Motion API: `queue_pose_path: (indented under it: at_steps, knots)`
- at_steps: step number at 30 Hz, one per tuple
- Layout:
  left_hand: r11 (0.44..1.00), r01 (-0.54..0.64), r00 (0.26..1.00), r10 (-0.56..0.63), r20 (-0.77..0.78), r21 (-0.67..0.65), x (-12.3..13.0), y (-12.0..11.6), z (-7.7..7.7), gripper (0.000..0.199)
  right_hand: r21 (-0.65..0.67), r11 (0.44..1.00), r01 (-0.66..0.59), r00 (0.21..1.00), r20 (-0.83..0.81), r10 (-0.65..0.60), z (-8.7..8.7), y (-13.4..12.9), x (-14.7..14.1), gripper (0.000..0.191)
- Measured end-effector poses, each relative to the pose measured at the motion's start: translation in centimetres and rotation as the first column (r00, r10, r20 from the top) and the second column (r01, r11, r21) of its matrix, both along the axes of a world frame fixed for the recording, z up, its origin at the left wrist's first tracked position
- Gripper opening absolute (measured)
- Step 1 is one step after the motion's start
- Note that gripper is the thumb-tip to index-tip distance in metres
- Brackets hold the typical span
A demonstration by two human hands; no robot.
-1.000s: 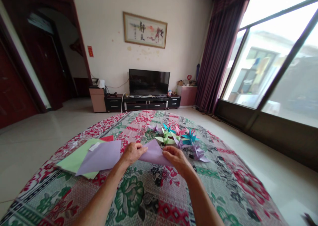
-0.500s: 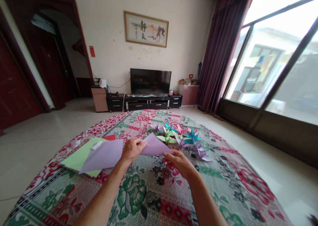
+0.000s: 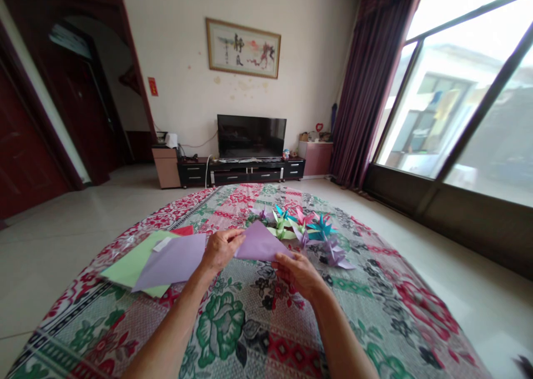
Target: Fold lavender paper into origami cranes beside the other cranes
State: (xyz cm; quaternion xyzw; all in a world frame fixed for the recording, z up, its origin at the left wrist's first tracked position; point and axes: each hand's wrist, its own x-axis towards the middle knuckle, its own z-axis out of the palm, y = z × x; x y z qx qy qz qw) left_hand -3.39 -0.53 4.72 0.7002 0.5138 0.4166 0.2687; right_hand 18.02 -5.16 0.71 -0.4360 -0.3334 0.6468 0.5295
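Note:
Between my two hands is a purple sheet of origami paper (image 3: 261, 242), folded into a triangle with its point away from me. My left hand (image 3: 222, 249) is closed on its left corner, thumb and fingers pinching the edge. At the right corner, my right hand (image 3: 296, 270) grips the paper between thumb and fingers. Just beyond and to the right sit several folded paper cranes (image 3: 322, 229) in purple, green, blue and pink. Left of my left hand lies a flat purple sheet (image 3: 177, 261) on top of green paper (image 3: 135, 261).
A patterned floral cloth (image 3: 266, 312) covers the round table. A red sheet (image 3: 185, 230) peeks out behind the paper stack, and a small white slip (image 3: 161, 244) lies on it. Across the room a television (image 3: 252, 137) stands on a low black cabinet (image 3: 245, 174).
The folded purple paper has tilted up slightly, its point now a little higher and further right. Both hands keep hold of its corners, and the view has shifted slightly.

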Motion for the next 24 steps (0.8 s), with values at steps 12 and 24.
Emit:
queue_pose_path:
  at_steps: [12,24]
  knots:
    - [0.999,0.010,0.999,-0.007,0.048,-0.046,-0.5,-0.1,0.5,0.034,-0.022,0.999,0.025,0.998,-0.050,-0.026,0.1,0.1,-0.3,0.034]
    - [0.943,0.194,0.952,-0.115,0.283,-0.269,-0.8,-0.4,1.3,0.037,-0.022,0.999,0.038,0.993,-0.113,-0.040,0.2,0.3,-0.3,0.033]
